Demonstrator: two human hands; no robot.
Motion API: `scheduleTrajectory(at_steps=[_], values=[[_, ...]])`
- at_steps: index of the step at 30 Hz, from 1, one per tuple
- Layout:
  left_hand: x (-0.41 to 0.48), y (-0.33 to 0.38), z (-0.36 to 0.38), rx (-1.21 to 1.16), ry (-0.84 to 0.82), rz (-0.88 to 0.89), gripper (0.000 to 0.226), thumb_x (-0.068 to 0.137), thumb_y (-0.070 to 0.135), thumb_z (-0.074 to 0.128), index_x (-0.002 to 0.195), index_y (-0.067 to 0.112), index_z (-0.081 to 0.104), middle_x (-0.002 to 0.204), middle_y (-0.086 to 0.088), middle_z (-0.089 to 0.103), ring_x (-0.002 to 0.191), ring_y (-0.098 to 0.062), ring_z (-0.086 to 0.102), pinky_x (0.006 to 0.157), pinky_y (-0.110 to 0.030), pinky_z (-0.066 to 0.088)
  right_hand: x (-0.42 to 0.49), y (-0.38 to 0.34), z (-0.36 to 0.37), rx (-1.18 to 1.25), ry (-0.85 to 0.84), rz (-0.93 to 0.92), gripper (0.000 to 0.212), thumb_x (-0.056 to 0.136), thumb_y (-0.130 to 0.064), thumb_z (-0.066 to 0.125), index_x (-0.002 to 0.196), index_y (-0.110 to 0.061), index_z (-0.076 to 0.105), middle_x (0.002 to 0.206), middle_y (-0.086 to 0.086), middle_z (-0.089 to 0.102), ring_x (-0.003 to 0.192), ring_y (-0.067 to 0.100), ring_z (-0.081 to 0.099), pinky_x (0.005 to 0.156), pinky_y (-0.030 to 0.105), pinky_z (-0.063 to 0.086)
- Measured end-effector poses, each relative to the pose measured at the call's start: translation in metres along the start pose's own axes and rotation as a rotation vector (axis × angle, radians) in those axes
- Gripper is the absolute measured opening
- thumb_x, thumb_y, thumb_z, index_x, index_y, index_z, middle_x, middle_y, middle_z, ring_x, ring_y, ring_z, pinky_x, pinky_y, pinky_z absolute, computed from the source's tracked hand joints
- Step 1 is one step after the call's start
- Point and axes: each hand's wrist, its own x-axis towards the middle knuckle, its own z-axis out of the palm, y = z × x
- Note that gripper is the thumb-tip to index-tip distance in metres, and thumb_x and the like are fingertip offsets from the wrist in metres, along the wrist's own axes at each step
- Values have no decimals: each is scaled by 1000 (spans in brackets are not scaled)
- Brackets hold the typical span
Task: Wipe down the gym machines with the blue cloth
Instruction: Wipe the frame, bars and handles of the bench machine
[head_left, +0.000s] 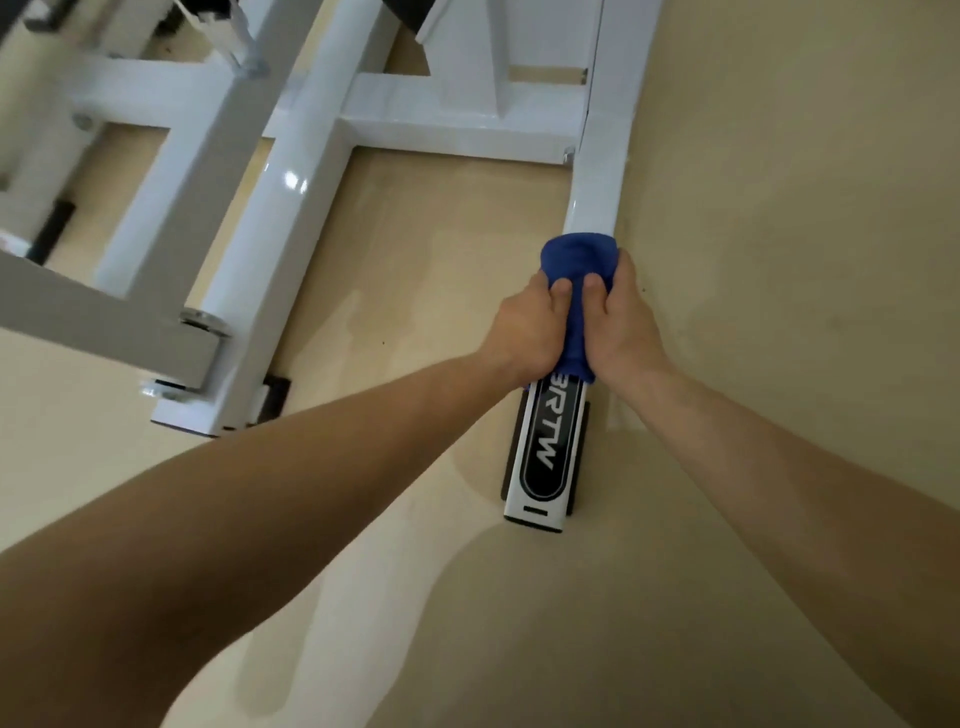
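blue cloth (576, 260): one, bunched and wrapped over a white floor rail (597, 182) of the gym machine, just right of the frame's centre. two hands grip it from either side. the left hand (524, 332) has its fingers curled round the cloth's left side, and the right hand (623, 322) has its fingers curled round the right side. both thumbs (558, 288) press down on top of the cloth, close beside each other. the far end of the cloth bulges past the fingertips along the rail.

one machine shows, a white frame with several tubes: a thick round tube (306, 208) running from upper centre down to the left, cross pieces joining it to the rail near the top, and a grey bar (104, 322) crossing the left edge.

the rail's near end lies below the hands, in the lower middle of the frame. it carries one black oval label (545, 457) with white lettering, its upper part hidden under the cloth. a black foot pad (581, 457) sits under that end.

the beige floor (727, 571) lies open to the right of the rail and below its end. a narrower strip of floor lies between the rail and the thick tube.
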Motion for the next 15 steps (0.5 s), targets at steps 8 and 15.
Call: scheduleTrajectory(at_steps=[8, 15], values=[[-105, -28, 10, -142, -37, -61, 34, 106, 36, 29, 126, 16, 48, 100, -5, 67, 82, -15, 62, 68, -24, 49, -104, 19, 12, 78, -44, -19, 35, 107, -21, 32, 141, -23, 37, 117, -2, 61, 102, 13, 61, 93, 34, 49], [-185, -46, 30, -286, 43, -132, 33, 105, 33, 33, 135, 29, 45, 96, 8, 67, 83, -5, 65, 74, -28, 55, -178, 40, 20, 130, -126, -67, 48, 97, -26, 35, 145, -33, 36, 132, -6, 58, 119, 15, 58, 103, 46, 46]])
